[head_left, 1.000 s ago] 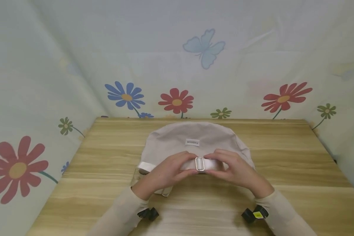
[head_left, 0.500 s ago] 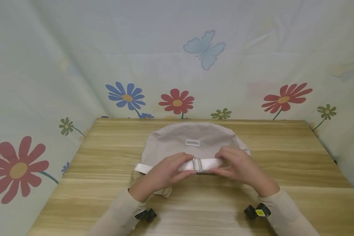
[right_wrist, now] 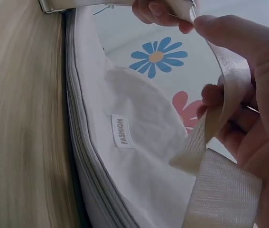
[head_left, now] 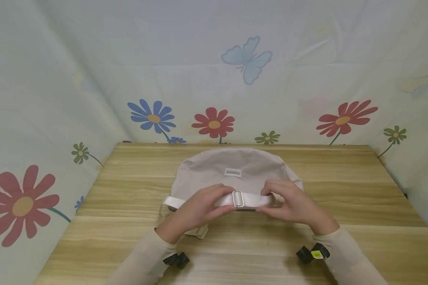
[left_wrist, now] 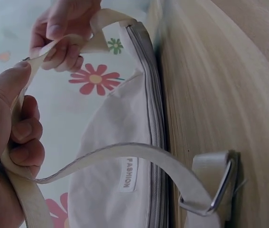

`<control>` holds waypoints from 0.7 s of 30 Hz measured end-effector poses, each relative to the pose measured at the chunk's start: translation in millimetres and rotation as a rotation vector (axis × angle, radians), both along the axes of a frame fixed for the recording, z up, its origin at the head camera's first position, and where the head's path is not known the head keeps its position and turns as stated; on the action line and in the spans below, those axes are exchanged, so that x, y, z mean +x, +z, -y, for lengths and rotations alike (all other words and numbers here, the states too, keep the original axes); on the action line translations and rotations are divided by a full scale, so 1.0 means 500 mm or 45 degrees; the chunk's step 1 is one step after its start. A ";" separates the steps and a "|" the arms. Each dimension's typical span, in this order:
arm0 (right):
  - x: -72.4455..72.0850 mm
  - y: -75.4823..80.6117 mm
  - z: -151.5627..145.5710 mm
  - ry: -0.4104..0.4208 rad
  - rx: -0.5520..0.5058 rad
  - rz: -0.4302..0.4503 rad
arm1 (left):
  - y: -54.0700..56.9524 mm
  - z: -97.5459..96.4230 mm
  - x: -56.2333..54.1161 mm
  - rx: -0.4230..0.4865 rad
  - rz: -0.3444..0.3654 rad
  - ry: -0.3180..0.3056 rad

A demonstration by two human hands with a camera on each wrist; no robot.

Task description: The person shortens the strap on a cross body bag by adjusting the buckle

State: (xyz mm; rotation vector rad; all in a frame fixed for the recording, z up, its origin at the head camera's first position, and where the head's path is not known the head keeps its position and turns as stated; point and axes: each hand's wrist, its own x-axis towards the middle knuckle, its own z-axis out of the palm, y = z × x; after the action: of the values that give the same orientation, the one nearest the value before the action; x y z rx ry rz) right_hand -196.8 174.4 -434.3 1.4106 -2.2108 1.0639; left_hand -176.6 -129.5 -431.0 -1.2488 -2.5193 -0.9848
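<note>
The bag (head_left: 203, 174) shows its zipper (left_wrist: 154, 95) clearly only in the wrist views.

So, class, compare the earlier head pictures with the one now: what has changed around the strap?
The right hand has slid along the strap to the person's right, away from the buckle, baring more strap between them. The buckle has shifted slightly left. No new hold or release shows: both hands grip the strap. The left hand and the bag stayed about where they were.
</note>
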 end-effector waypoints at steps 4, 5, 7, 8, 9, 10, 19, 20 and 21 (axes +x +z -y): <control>0.000 0.001 -0.009 -0.011 0.047 0.033 | 0.002 0.010 0.000 0.008 -0.001 0.002; 0.000 0.002 -0.011 -0.022 0.059 0.037 | 0.002 0.011 0.000 0.012 -0.005 0.001; 0.000 0.003 -0.013 -0.036 0.067 0.028 | 0.003 0.014 -0.001 0.017 -0.008 0.000; 0.000 0.003 -0.014 -0.039 0.067 0.033 | 0.003 0.015 -0.001 0.017 -0.004 -0.001; 0.000 0.003 -0.014 -0.042 0.069 0.034 | 0.002 0.016 -0.001 0.017 0.002 -0.002; -0.001 0.003 -0.014 -0.043 0.069 0.035 | 0.001 0.017 -0.001 0.014 0.008 -0.002; -0.001 0.003 -0.013 -0.084 0.032 0.039 | -0.002 0.017 0.000 0.025 0.025 -0.006; -0.002 0.003 -0.013 -0.095 0.031 0.018 | -0.002 0.017 0.000 0.023 0.027 -0.004; -0.002 0.004 -0.013 -0.105 0.030 -0.002 | -0.002 0.017 -0.001 0.019 0.026 -0.001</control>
State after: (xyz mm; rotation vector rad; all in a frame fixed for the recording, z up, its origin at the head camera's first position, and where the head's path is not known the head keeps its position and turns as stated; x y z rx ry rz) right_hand -197.8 181.0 -432.5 1.3170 -2.2665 1.0118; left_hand -176.9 -138.2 -432.2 -1.2420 -2.5223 -1.0198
